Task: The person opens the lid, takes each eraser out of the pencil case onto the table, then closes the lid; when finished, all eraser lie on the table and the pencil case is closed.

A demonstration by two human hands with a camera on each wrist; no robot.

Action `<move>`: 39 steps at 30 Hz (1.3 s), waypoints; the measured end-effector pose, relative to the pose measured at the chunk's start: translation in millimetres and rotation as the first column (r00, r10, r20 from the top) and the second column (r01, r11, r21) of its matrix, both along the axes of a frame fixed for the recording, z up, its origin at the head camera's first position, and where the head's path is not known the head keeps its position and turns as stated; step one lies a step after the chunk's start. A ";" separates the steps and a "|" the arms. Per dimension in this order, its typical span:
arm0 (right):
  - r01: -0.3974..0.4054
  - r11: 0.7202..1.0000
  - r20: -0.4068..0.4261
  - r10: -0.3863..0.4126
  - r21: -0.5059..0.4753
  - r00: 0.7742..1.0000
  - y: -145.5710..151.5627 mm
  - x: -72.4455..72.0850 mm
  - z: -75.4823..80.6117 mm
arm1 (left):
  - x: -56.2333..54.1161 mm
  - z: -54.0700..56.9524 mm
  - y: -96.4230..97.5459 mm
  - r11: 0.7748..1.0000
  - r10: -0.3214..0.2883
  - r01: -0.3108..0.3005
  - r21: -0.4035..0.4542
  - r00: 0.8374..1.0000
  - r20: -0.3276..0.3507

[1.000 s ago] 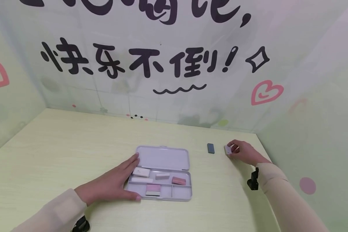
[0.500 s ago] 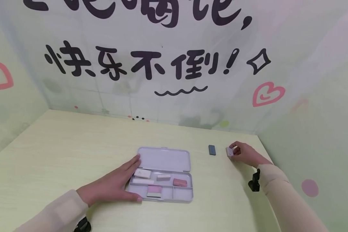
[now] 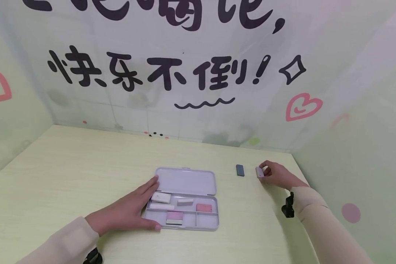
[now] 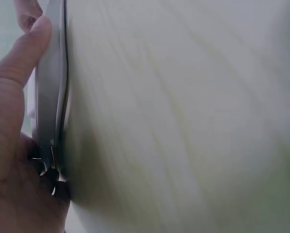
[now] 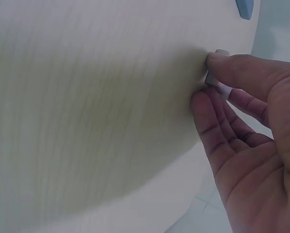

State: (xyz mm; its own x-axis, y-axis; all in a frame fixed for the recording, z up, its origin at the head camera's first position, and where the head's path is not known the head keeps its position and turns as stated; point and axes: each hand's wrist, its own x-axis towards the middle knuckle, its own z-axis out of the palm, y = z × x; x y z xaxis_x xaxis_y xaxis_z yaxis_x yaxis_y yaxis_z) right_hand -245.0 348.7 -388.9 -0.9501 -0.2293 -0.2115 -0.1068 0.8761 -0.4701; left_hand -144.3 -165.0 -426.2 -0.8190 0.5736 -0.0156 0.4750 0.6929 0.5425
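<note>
A pale lilac plastic case [image 3: 185, 181] lies with its lid folded back in the middle of the table. My left hand [image 3: 123, 211] spans its left end in the head view, fingers along the lid's side and thumb at the front edge. Inside the case are several erasers: a white eraser [image 3: 161, 197], a reddish eraser [image 3: 204, 208] and a pink-and-white eraser [image 3: 174, 217] among them. Over on the right, my right hand [image 3: 277, 173] pinches a small whitish eraser [image 3: 259, 172] between thumb and fingers at the tabletop. Fingers partly hide that eraser in the right wrist view.
A dark blue eraser [image 3: 239, 170] lies on the table [image 3: 95, 157] between the case and my right hand. A printed wall [image 3: 135, 113] stands along the back, and another wall [image 3: 356, 154] borders the right side.
Both hands keep their places and the head view shifts only slightly. The reddish eraser in the case looks flatter than before.
</note>
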 end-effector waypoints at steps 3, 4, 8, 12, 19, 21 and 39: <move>-0.017 0.998 -0.002 0.017 0.056 1.000 -2.6 0.6 3.1 | 0.4 1.4 -0.2 1.000 -0.004 0.004 -0.009 1.000 -0.001; -0.020 0.997 -0.006 0.020 0.074 1.000 -4.3 1.4 4.8 | 0.5 2.1 -0.1 1.000 -0.006 0.006 -0.011 1.000 0.000; -0.044 0.984 -0.090 0.060 0.170 0.994 -19.5 5.5 13.0 | 1.3 4.5 -0.2 1.000 -0.007 0.007 -0.015 1.000 0.004; -0.110 0.964 -0.245 0.170 0.242 0.954 -47.9 9.8 23.0 | 1.7 5.7 0.0 1.000 -0.005 0.005 -0.015 1.000 0.012; -0.366 0.881 -0.398 0.465 0.301 0.791 -116.4 21.8 37.0 | 2.1 6.9 0.3 1.000 0.000 0.001 -0.018 1.000 0.018; -0.443 0.835 -0.399 0.547 0.327 0.736 -136.2 28.9 39.5 | 2.3 7.0 0.4 1.000 -0.001 0.001 -0.018 1.000 0.017; -0.677 0.547 -0.213 0.830 0.493 0.515 -216.6 73.2 23.7 | 1.7 7.0 -1.2 1.000 -0.002 0.003 -0.017 1.000 0.020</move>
